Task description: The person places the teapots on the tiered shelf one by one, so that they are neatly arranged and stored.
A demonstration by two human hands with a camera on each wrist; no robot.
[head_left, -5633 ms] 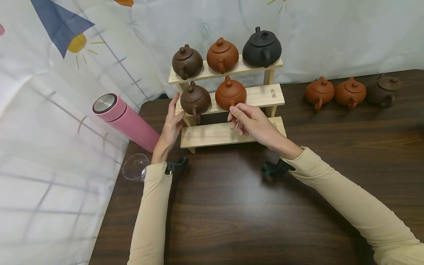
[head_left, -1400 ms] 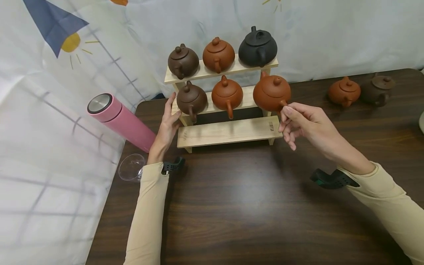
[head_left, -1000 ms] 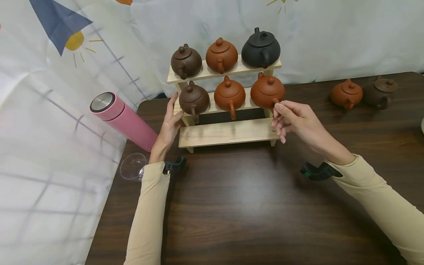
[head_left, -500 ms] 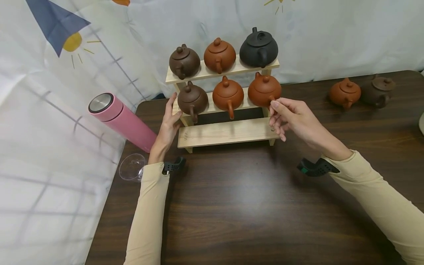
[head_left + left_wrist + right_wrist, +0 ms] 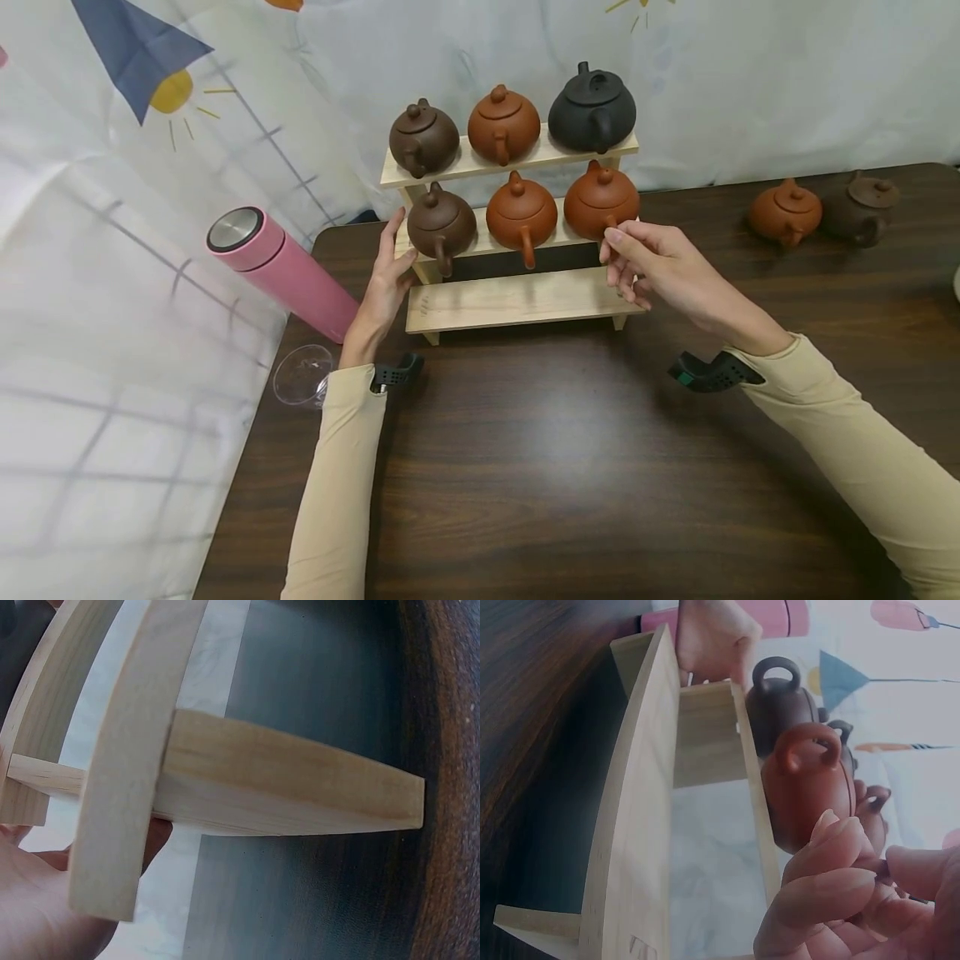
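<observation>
My right hand point(image 5: 660, 267) pinches the handle of a reddish-orange teapot point(image 5: 602, 200) at the right end of the wooden stand's middle shelf. Whether its base rests on the shelf is hidden. My left hand point(image 5: 384, 292) grips the left end of the stand point(image 5: 517, 302), a fingertip showing below the shelf in the left wrist view. Beside that hand sits a dark brown teapot point(image 5: 442, 221), with another orange teapot point(image 5: 522, 212) in the middle. The top shelf bears a brown teapot point(image 5: 424, 140), an orange teapot point(image 5: 504, 125) and a black teapot point(image 5: 592, 112).
An orange teapot point(image 5: 784, 212) and a dark brown teapot point(image 5: 861, 210) stand on the table point(image 5: 600, 483) at right. A pink flask point(image 5: 288, 275) and a clear glass cup point(image 5: 303, 375) are left of the stand. A white curtain point(image 5: 787, 83) hangs behind.
Since the oldest frame, my right hand has left the middle teapot's handle and brought one teapot from the right-hand group to the middle shelf. Lately it shifted slightly left. My left hand stayed.
</observation>
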